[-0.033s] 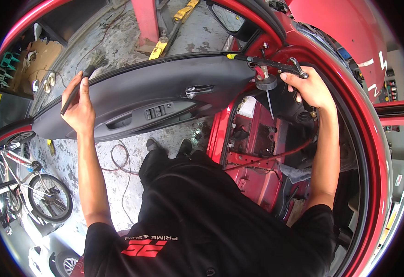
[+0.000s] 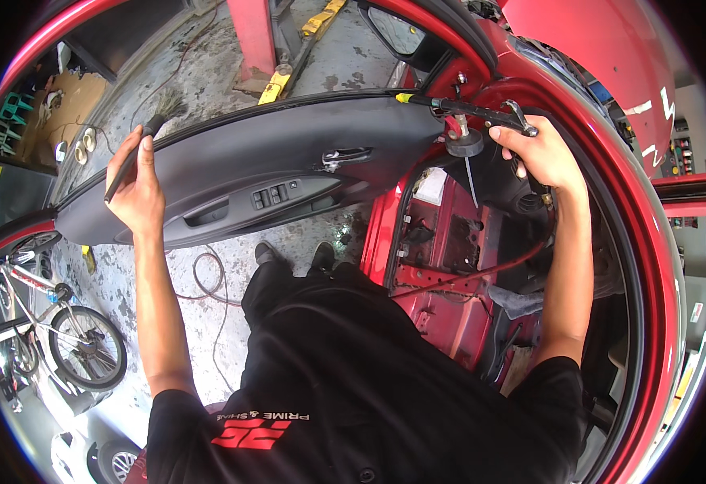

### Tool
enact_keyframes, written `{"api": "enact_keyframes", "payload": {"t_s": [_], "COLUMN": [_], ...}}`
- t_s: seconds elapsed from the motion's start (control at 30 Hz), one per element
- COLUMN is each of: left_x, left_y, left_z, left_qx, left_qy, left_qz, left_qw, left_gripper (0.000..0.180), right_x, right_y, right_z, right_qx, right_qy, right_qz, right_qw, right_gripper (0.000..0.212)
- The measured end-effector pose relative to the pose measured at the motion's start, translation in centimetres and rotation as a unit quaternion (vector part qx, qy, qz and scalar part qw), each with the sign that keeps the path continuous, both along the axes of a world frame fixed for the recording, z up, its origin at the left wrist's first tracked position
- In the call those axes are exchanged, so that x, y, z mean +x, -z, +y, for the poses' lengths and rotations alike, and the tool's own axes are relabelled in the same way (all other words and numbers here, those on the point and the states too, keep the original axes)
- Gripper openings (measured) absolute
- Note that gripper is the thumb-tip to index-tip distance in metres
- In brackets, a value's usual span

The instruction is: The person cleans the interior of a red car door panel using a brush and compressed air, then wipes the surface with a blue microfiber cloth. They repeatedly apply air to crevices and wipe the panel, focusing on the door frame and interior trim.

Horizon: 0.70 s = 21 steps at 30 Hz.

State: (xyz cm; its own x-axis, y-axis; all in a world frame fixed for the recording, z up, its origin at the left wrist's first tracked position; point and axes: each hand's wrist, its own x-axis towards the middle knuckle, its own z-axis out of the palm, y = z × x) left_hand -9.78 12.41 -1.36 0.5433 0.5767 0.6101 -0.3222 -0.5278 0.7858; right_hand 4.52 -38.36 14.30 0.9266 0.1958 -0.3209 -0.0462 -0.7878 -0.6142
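Observation:
In my left hand (image 2: 137, 189) is a slim black-handled brush (image 2: 153, 126); its greyish bristles point up and to the right over the upper edge of the door panel (image 2: 256, 177). My fingers are closed around the handle. At the upper right, my right hand (image 2: 540, 153) grips a black air spray gun (image 2: 482, 111) with a yellow-tipped nozzle and a metal trigger. A round black cap with a thin pale tube hangs beneath the gun. The nozzle points left, along the front end of the dark grey door panel.
The red car's open doorway surrounds me, with a bare red floor pan (image 2: 450, 298) at the right. A hose (image 2: 482, 278) crosses it. Another hose (image 2: 216, 278) loops over the stained floor. A bicycle (image 2: 71, 331) stands at left, a red lift post (image 2: 250, 40) beyond the door.
My left hand and the brush have shifted very slightly to the left. My right hand and the spray gun stay in place.

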Motion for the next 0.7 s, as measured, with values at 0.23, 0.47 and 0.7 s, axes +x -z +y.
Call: {"api": "enact_keyframes", "payload": {"t_s": [0.23, 0.47, 0.7], "left_x": [0.4, 0.4, 0.2], "left_y": [0.3, 0.3, 0.5], "left_z": [0.6, 0.9, 0.9], "left_qx": [0.009, 0.022, 0.026], "left_qy": [0.0, -0.01, -0.017], "left_qz": [0.0, -0.007, -0.001], "left_qw": [1.0, 1.0, 1.0], "left_gripper": [0.026, 0.025, 0.024], "right_x": [0.2, 0.5, 0.3], "right_y": [0.7, 1.0, 1.2], "right_z": [-1.2, -1.9, -1.9], "right_qx": [0.007, -0.014, -0.022], "right_qy": [0.023, 0.036, 0.048], "right_qz": [-0.023, -0.036, -0.039], "right_qw": [0.999, 0.999, 0.998], "right_gripper": [0.03, 0.033, 0.033]}}
